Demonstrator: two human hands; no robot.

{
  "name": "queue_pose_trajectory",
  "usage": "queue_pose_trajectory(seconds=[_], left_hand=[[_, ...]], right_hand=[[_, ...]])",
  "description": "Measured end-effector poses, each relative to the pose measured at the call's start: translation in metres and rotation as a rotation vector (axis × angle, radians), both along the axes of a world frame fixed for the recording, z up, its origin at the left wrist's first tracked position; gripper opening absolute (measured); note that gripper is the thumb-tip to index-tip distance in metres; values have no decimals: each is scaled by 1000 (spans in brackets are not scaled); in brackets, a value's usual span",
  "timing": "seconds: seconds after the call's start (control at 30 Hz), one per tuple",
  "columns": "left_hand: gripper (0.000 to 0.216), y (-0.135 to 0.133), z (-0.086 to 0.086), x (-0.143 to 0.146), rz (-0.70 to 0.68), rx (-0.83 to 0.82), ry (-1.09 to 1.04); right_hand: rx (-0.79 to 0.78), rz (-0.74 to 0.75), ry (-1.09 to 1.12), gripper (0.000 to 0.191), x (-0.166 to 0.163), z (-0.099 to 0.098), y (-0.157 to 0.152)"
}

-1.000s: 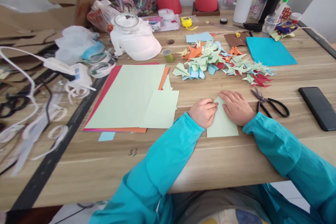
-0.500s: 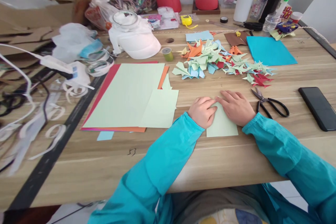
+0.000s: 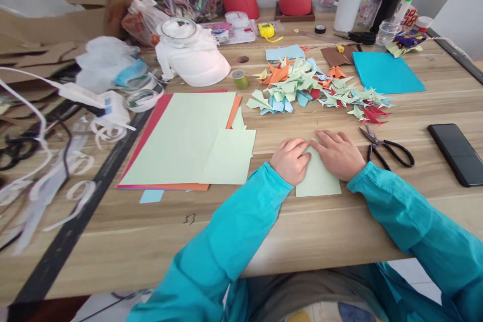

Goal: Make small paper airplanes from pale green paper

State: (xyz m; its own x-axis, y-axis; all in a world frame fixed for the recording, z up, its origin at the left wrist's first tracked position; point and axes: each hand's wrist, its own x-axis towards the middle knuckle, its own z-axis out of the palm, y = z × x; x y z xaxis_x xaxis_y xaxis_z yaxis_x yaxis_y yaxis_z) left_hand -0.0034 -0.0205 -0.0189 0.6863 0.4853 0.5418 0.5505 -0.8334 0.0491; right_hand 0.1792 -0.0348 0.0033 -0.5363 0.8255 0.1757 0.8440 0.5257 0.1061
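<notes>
Pressing one green sheet (image 3: 319, 178), left hand (image 3: 290, 162) half curled, grip unclear, right hand (image 3: 337, 155) flattened open

The pale green paper (image 3: 319, 179) lies flat, nearer the front edge of the surface (image 3: 287, 241) than the back, its straight near side roughly parallel to that edge, far end partly hidden.

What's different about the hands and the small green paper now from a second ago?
The right hand has stretched a finger or thumb leftward toward the left hand, near the far end of the small green paper. Nothing was picked up or let go. Both hands stayed on that paper; the phone stayed put.
</notes>
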Motion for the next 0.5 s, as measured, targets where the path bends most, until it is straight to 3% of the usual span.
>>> queue_pose_trajectory(seconds=[0.5], left_hand=[[25,4,-6,-2,-15,-64,-22]], right_hand=[[-34,-42,105,37,0,-7,2]])
